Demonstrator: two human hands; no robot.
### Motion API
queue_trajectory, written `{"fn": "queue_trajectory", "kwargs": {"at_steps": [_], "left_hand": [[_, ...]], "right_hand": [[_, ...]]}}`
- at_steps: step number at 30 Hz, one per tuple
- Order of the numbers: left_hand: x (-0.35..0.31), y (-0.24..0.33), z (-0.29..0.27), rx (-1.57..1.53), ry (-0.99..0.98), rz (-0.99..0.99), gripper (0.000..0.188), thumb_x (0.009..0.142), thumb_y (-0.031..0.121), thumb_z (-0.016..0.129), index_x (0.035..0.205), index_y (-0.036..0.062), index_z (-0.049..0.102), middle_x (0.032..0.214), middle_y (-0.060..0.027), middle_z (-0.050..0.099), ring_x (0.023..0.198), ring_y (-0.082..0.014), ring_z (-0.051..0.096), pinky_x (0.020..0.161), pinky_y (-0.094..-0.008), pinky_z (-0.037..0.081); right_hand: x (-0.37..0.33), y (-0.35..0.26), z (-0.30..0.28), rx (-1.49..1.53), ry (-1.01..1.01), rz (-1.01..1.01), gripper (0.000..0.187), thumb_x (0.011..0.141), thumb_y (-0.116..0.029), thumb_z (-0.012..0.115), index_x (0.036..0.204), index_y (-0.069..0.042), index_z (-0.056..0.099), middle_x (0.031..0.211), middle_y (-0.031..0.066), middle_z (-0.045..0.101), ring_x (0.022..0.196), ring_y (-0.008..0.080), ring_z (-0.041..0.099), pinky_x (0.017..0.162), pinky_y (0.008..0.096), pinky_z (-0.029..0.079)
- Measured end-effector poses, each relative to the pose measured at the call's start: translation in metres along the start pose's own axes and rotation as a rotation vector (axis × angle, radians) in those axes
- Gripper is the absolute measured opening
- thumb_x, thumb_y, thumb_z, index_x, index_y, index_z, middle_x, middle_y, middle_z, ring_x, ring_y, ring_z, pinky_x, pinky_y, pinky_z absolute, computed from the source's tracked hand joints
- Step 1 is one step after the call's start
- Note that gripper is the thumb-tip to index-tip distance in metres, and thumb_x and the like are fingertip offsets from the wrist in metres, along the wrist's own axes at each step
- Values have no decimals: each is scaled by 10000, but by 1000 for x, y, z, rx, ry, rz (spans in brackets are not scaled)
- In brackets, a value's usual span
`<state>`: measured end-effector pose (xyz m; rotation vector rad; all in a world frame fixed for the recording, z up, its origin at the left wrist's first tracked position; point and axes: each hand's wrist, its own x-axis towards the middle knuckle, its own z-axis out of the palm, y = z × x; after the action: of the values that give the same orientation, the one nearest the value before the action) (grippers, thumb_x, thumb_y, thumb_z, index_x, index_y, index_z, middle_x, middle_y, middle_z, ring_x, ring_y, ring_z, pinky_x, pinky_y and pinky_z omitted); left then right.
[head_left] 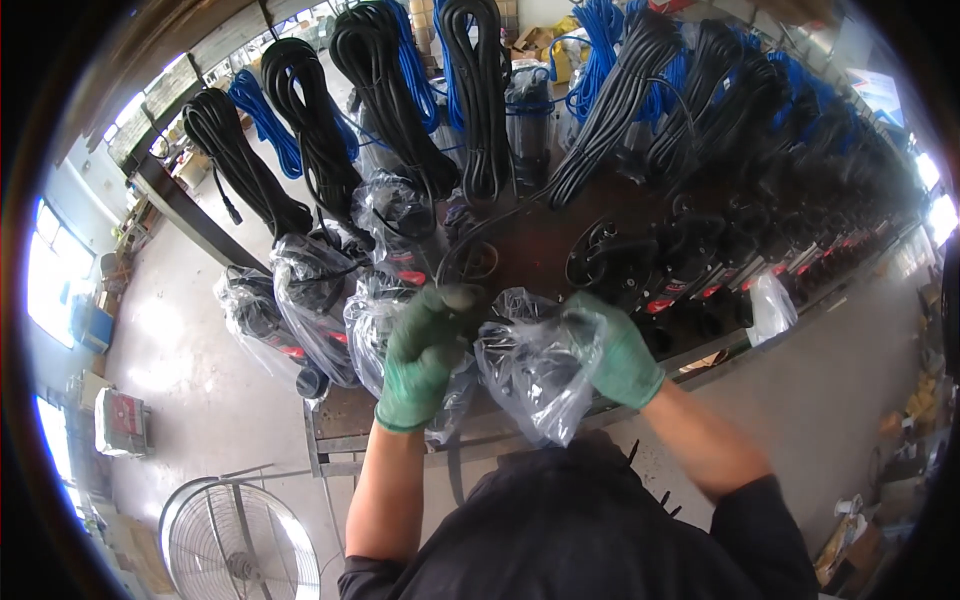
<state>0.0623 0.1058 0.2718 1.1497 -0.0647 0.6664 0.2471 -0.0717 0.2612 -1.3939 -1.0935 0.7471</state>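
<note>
A clear plastic bag (545, 385) wraps a black device at the near edge of the bench, in front of me. My right hand (618, 355), in a green glove, grips the bag's upper right side. On the other side, my left hand (425, 350) wears a matching glove. Its fingers are bent and stand apart from the thumb, with nothing visible between them. More black devices in clear bags (310, 300) stand close by on the left. Behind my hands, a black cable (520, 208) runs across the dark bench top (530, 245).
Coiled black cables (480, 100) and blue cables (265, 120) rise along the bench's far side. Unbagged black devices with red parts (690, 270) line the right. A loose clear bag (772, 308) hangs at the front edge. A round metal fan (240, 545) stands at lower left.
</note>
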Motion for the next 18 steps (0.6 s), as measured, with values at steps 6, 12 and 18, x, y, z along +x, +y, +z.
{"fn": "queue_trajectory", "kwargs": {"at_steps": [6,12,18], "left_hand": [[7,9,13,1086,-388,113,838,698,120,857,1467,66,530,1509,-202,416,1459,-454,373,1209,-542,350],[37,-12,23,1323,-493,304,591,591,70,804,1173,127,718,1559,-189,450,1475,-524,348,1190,-611,340],[43,-24,30,1263,-457,277,549,670,53,774,1212,45,686,1524,-250,482,1381,-466,491,1095,-532,454]], "right_hand": [[-33,-17,36,486,28,188,332,1033,-112,599,1345,-1,601,1197,111,697,1089,193,691,938,319,584],[-44,-17,22,267,144,115,425,947,-94,664,1359,-18,590,1215,140,691,1086,232,709,898,305,600],[-31,-81,7,-1137,176,-682,497,861,-91,696,1348,-110,597,1333,139,633,1214,265,667,897,311,611]]}}
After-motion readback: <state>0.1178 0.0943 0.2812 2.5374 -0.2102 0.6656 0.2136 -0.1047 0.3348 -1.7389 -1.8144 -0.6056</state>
